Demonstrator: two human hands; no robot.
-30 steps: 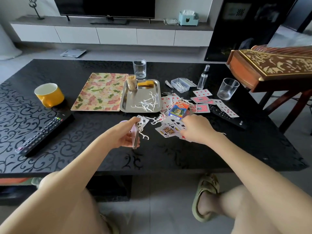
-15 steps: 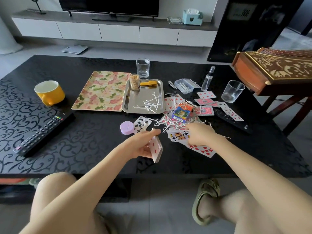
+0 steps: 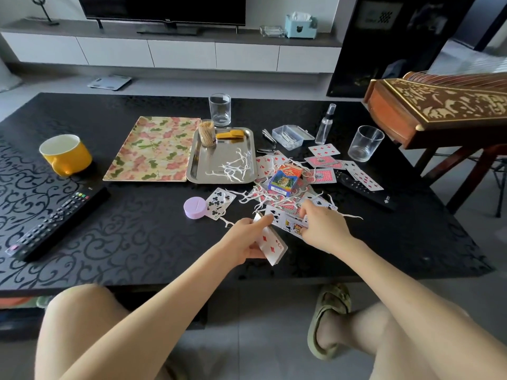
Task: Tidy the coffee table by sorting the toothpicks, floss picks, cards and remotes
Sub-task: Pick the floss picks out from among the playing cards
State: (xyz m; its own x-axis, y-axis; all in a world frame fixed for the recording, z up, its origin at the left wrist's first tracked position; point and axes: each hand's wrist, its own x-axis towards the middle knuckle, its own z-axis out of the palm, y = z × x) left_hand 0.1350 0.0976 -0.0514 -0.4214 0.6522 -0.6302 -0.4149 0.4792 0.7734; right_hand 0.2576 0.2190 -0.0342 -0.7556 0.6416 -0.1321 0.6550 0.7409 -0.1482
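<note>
Cards (image 3: 270, 244) stacked in left hand (image 3: 244, 239), fingers curled round them, red "3" of diamonds on top; right hand (image 3: 322, 229) pinching a spade card (image 3: 275, 216) on the heap; tiger-printed card box (image 3: 284, 176) atop the pile, lettering unreadable; floss picks (image 3: 236, 167) on steel tray (image 3: 197, 160); toothpicks (image 3: 206, 130) upright there; black remote (image 3: 55, 223) far left, second remote (image 3: 365, 189) right.

Yellow mug (image 3: 65, 154) at left, upright. Clear glass (image 3: 220, 109) upper centre. Second glass (image 3: 366, 144) at right, with a small spray bottle (image 3: 325, 124) upright just left of it. Lilac round case (image 3: 194, 207) mid-frame. Carved wooden instrument (image 3: 439, 105) upper right. TV (image 3: 164, 8) and blue tissue box (image 3: 300, 24) along the top. Scale (image 3: 109, 82) on the floor, upper left. Green sandal (image 3: 329, 319) lower right.
</note>
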